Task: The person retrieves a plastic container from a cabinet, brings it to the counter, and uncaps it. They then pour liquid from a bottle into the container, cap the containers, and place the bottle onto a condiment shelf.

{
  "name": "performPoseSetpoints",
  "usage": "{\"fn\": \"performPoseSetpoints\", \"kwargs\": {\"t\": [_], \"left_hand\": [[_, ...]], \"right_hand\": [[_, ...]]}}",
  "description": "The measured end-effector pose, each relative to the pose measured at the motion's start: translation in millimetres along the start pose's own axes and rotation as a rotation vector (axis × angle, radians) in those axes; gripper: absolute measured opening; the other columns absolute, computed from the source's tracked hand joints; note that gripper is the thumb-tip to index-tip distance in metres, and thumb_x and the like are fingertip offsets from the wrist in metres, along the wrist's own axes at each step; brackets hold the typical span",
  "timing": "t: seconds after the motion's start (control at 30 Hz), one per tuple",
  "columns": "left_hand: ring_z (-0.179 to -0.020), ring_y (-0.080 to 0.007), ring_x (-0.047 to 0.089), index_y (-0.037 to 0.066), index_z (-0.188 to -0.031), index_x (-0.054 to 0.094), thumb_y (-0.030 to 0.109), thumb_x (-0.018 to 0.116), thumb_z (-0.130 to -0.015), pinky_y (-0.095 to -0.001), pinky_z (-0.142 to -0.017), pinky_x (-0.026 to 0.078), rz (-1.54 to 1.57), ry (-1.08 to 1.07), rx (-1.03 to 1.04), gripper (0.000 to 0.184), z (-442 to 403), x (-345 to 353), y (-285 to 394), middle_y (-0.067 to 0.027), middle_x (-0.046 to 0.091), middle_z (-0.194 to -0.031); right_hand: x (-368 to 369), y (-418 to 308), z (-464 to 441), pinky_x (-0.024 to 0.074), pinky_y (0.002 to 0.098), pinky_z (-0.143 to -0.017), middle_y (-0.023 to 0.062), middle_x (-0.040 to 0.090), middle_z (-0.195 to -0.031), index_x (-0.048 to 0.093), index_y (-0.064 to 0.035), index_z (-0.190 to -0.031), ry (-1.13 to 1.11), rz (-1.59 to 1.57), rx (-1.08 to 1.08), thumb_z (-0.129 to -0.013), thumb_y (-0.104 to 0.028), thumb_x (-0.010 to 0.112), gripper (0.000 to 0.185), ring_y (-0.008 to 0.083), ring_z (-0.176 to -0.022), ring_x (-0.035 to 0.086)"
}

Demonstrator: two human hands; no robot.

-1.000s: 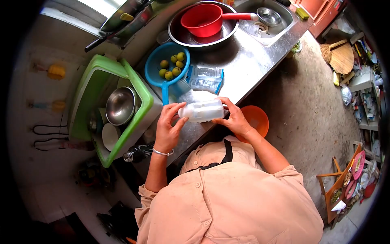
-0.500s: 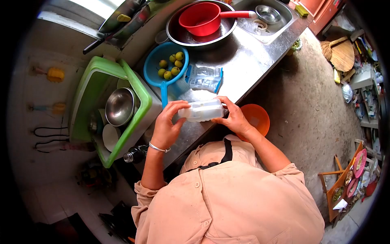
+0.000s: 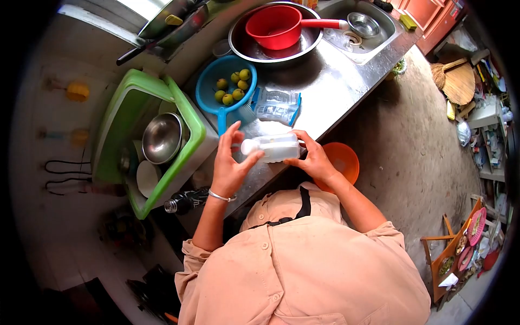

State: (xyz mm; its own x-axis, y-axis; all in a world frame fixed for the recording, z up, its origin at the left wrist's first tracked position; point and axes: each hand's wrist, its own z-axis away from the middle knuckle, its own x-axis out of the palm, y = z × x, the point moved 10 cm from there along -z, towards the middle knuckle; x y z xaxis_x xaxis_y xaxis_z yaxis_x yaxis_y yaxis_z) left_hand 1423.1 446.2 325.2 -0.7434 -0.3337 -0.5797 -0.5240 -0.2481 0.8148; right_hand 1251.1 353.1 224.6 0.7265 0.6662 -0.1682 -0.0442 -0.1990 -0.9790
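Observation:
A translucent white plastic bottle [image 3: 279, 147] with a round white cap [image 3: 249, 146] lies sideways above the counter, its cap pointing left. My right hand [image 3: 313, 158] grips the base end between thumb and fingers. Around the cap end, my left hand [image 3: 231, 164] has its fingers spread and lifted off the cap, with the thumb tip at the bottle's lower side. Just beyond are a clear plastic packet with blue edges [image 3: 276, 106] and a blue strainer [image 3: 206, 86] holding several yellow-green fruits [image 3: 228, 99].
Left of my hands stands a green-rimmed dish box [image 3: 196, 127] with a metal bowl [image 3: 162, 138]. A dark bottle [image 3: 186, 201] lies near its front. A red dipper [image 3: 273, 30] rests in a large metal basin [image 3: 236, 42] beside the sink [image 3: 385, 40]. An orange basin [image 3: 346, 162] sits below the counter.
My left fingers have come off the cap and spread apart, uncovering it. My right hand keeps its grip on the bottle. The view has shifted slightly.

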Motion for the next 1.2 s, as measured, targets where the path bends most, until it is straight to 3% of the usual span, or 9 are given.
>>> {"fn": "performPoseSetpoints", "kwargs": {"t": [0.07,0.2,0.27,0.4,0.67,0.9,1.03,1.1,1.2], "left_hand": [[-0.124,-0.0225,0.054,0.011,-0.146,0.042,-0.002,0.066,-0.075,-0.0382,-0.109,0.039,0.079,-0.023,-0.171,0.075,-1.1,0.1,-15.7,-0.0116,0.061,-0.126],[-0.109,-0.0213,0.060,0.011,-0.147,0.041,0.018,0.079,-0.080,-0.0329,-0.098,0.046,0.170,-0.122,0.161,0.077,-0.6,6.8,13.5,-0.0096,0.064,-0.112],[-0.114,-0.0194,0.060,0.009,-0.143,0.048,0.011,0.076,-0.082,-0.0326,-0.101,0.045,-0.014,0.062,0.107,0.067,1.7,-6.4,13.2,-0.0099,0.060,-0.127],[-0.112,-0.0214,0.059,0.008,-0.131,0.060,0.015,0.077,-0.082,-0.0329,-0.095,0.047,0.135,-0.055,-0.082,0.053,-0.8,2.3,-17.1,-0.0094,0.062,-0.120],[-0.109,-0.0271,0.060,0.008,-0.122,0.064,0.001,0.071,-0.082,-0.0319,-0.090,0.049,-0.099,-0.285,0.254,0.041,-5.0,1.3,31.6,-0.0124,0.062,-0.118],[-0.066,-0.0237,0.062,0.000,-0.105,0.064,0.026,0.079,-0.082,-0.0337,-0.063,0.052,-0.232,0.024,0.125,0.037,-4.5,-6.5,17.1,-0.0117,0.064,-0.088],[-0.063,-0.0253,0.062,0.000,-0.104,0.063,0.034,0.079,-0.082,-0.0333,-0.062,0.052,-0.428,0.030,0.048,0.043,-10.2,-5.7,24.0,-0.0115,0.063,-0.080],[-0.071,-0.0182,0.062,0.001,-0.108,0.064,0.028,0.077,-0.084,-0.0303,-0.062,0.052,-0.500,-0.061,-0.170,0.039,-9.6,-2.3,14.7,-0.0087,0.063,-0.087],[-0.080,-0.0207,0.063,0.002,-0.114,0.063,0.022,0.077,-0.084,-0.0299,-0.065,0.055,-0.235,-0.025,0.016,0.039,-2.8,-5.3,36.2,-0.0102,0.061,-0.102]], "right_hand": [[-0.6,-0.2,1.2,0.0467,0.0407,-0.098,0.0140,0.060,-0.124,0.049,-0.0119,-0.128,0.000,-0.004,0.004,-0.076,-0.035,0.083,0.067,0.0350,-0.116,0.058],[-0.1,0.5,0.0,0.0468,0.0407,-0.098,0.0137,0.061,-0.124,0.049,-0.0125,-0.128,-0.011,-0.009,0.019,-0.076,-0.036,0.083,0.067,0.0349,-0.116,0.059],[0.6,1.1,0.2,0.0469,0.0408,-0.098,0.0136,0.061,-0.124,0.049,-0.0126,-0.128,-0.008,-0.007,0.019,-0.075,-0.037,0.083,0.067,0.0348,-0.116,0.059],[0.1,2.4,-0.1,0.0471,0.0411,-0.097,0.0135,0.061,-0.124,0.049,-0.0128,-0.128,-0.010,-0.007,0.007,-0.075,-0.038,0.083,0.067,0.0349,-0.115,0.059],[0.5,1.5,-1.4,0.0474,0.0411,-0.097,0.0134,0.061,-0.124,0.049,-0.0130,-0.127,-0.018,0.011,0.028,-0.075,-0.040,0.082,0.067,0.0354,-0.115,0.059],[-0.9,0.6,-0.5,0.0472,0.0418,-0.097,0.0136,0.060,-0.123,0.050,-0.0124,-0.127,0.000,0.045,0.016,-0.074,-0.038,0.083,0.067,0.0357,-0.115,0.059],[1.1,-0.8,-3.1,0.0450,0.0414,-0.101,0.0121,0.057,-0.128,0.046,-0.0125,-0.131,-0.080,0.025,0.022,-0.071,-0.029,0.086,0.074,0.0343,-0.121,0.055],[5.1,-2.1,-4.3,0.0443,0.0411,-0.102,0.0116,0.056,-0.130,0.044,-0.0130,-0.133,-0.099,0.053,0.006,-0.070,-0.025,0.086,0.077,0.0339,-0.123,0.054],[7.6,1.7,-10.4,0.0434,0.0411,-0.104,0.0113,0.054,-0.132,0.041,-0.0139,-0.136,-0.127,0.086,-0.056,-0.068,-0.018,0.087,0.083,0.0340,-0.124,0.053]]}}
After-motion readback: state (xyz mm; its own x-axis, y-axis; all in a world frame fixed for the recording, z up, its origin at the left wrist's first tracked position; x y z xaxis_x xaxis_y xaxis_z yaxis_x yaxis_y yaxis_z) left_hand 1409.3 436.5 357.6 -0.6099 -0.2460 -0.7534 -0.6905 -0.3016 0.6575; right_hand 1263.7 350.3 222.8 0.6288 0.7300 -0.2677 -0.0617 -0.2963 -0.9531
